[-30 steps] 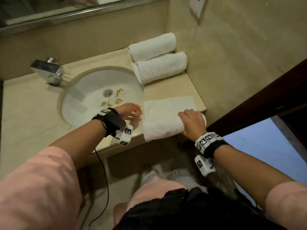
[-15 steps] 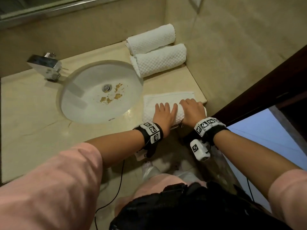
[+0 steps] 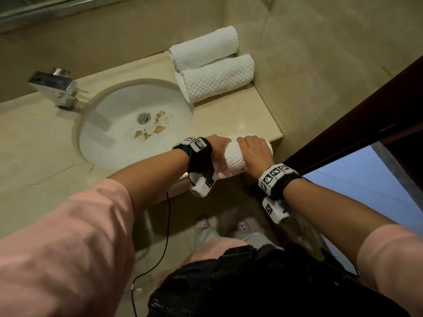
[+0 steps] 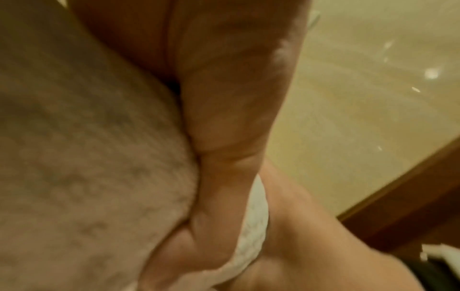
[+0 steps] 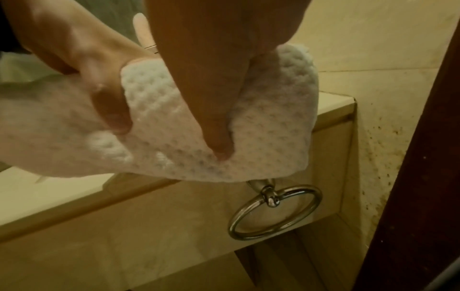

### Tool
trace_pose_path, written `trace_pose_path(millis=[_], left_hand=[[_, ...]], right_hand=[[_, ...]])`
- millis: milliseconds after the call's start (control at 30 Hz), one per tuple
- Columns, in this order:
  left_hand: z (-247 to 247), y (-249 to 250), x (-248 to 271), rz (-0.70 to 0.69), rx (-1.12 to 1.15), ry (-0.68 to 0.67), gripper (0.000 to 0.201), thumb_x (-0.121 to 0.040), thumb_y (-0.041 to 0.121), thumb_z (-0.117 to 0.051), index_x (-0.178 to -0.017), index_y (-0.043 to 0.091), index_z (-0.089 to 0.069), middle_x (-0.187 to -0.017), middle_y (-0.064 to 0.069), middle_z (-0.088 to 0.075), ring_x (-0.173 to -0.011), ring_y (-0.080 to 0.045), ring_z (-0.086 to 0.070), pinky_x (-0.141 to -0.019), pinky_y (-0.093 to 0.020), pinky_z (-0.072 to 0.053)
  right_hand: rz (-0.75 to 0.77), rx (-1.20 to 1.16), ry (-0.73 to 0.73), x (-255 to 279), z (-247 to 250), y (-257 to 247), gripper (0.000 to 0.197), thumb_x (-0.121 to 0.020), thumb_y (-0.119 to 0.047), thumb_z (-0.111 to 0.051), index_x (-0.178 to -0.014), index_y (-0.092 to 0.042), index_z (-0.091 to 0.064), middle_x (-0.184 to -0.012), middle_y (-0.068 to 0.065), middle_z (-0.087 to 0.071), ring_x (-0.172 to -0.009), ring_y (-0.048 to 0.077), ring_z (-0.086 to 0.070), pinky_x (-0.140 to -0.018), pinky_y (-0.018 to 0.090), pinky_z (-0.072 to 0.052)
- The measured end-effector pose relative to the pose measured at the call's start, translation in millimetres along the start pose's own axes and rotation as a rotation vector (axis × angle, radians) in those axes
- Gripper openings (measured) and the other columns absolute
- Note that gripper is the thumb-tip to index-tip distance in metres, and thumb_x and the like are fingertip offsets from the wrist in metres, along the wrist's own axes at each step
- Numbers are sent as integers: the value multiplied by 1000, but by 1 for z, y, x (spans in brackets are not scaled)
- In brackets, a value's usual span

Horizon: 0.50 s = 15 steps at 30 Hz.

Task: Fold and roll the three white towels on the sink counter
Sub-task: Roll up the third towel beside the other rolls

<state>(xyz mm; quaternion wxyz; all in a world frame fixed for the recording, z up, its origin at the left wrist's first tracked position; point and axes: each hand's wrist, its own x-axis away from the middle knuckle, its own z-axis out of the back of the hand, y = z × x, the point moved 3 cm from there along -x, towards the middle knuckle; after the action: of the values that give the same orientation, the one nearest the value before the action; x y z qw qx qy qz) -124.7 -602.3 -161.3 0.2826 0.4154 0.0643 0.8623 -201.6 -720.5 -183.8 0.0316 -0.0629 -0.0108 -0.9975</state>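
Two rolled white towels lie side by side at the counter's back right, the far towel (image 3: 203, 48) and the near towel (image 3: 217, 77). The third towel (image 3: 234, 157) is a tight roll at the front right edge of the counter (image 3: 240, 120). My left hand (image 3: 218, 145) grips its left end and my right hand (image 3: 253, 149) grips its right end. In the right wrist view both thumbs press into the third towel (image 5: 273, 118), which overhangs the counter's front edge. The left wrist view shows the towel (image 4: 87, 157) close up against my left hand (image 4: 224, 98).
The round sink (image 3: 109, 133) with brown stains sits left of my hands, and the chrome tap (image 3: 53, 90) stands behind it. A metal towel ring (image 5: 275, 212) hangs under the counter edge. A tiled wall (image 3: 320, 65) and a dark door frame (image 3: 366, 124) close off the right.
My left hand came over from the sink edge onto the towel. The flat part of the towel is gone; it is now a full roll gripped by both hands.
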Motion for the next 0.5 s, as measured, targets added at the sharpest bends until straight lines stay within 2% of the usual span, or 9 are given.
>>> trace_pose_path(millis=[67, 133, 200, 267, 333, 367, 400, 433, 500], left_hand=[[3, -3, -1, -15, 69, -48, 62, -61, 23, -86, -115, 23, -54, -101, 6, -62, -99, -17, -58, -84, -29, -46], [7, -8, 0, -31, 126, -97, 66, -59, 23, -87, -116, 21, -55, -105, 5, -64, -105, -19, -59, -92, -32, -47], [9, -9, 5, -44, 129, -133, 70, -56, 24, -88, -119, 18, -56, -112, 1, -65, -108, -21, -59, -100, -37, -46], [10, -8, 8, -5, 73, -111, 72, -55, 28, -88, -118, 18, -55, -108, 1, -64, -104, -22, -60, -96, -39, -49], [11, 0, 15, 74, -48, -7, 83, -48, 25, -90, -120, 17, -49, -102, -3, -60, -88, -27, -62, -83, -37, -52], [10, 3, 19, 131, -158, 65, 97, -35, 22, -91, -121, 15, -47, -99, -7, -58, -77, -30, -62, -74, -36, -50], [9, 8, 24, 155, -273, 141, 108, -27, 24, -90, -124, 16, -43, -99, -10, -57, -75, -32, -61, -71, -36, -48], [4, 11, 24, 121, -360, 234, 113, -34, 32, -89, -132, 17, -36, -103, -12, -55, -82, -33, -59, -75, -38, -46], [-2, 9, 22, 20, -453, 416, 103, -61, 52, -77, -141, 18, -22, -111, -15, -51, -95, -33, -52, -84, -42, -41]], right_hand=[[26, -21, 61, -3, 4, 0, 88, -38, -21, -89, -117, -9, -53, -97, 9, -59, -87, 28, -57, -77, 37, -46], [71, -45, 101, -4, 4, 2, 94, -38, -22, -88, -122, -8, -50, -105, 11, -57, -93, 30, -56, -85, 39, -46], [103, -41, 66, -8, 4, 3, 93, -43, -25, -89, -125, -9, -48, -108, 12, -57, -96, 30, -56, -87, 39, -45], [81, -34, -21, -15, 9, 3, 82, -53, -28, -86, -124, -14, -47, -107, 8, -59, -96, 27, -55, -83, 37, -45], [28, -54, -113, -25, 17, 3, 68, -61, -32, -81, -119, -18, -47, -104, 5, -61, -95, 25, -56, -80, 36, -45], [11, -69, -145, -30, 22, 4, 65, -62, -36, -79, -117, -20, -47, -102, 4, -62, -94, 25, -57, -77, 34, -45], [-4, -93, -173, -34, 27, 6, 65, -62, -38, -79, -116, -20, -47, -100, 3, -63, -92, 24, -59, -74, 33, -45], [-17, -130, -203, -38, 30, 9, 68, -61, -39, -79, -118, -21, -46, -100, 2, -63, -91, 24, -60, -71, 32, -45], [-32, -209, -282, -46, 38, 16, 75, -58, -38, -81, -122, -22, -45, -101, 2, -64, -91, 25, -61, -69, 31, -47]])
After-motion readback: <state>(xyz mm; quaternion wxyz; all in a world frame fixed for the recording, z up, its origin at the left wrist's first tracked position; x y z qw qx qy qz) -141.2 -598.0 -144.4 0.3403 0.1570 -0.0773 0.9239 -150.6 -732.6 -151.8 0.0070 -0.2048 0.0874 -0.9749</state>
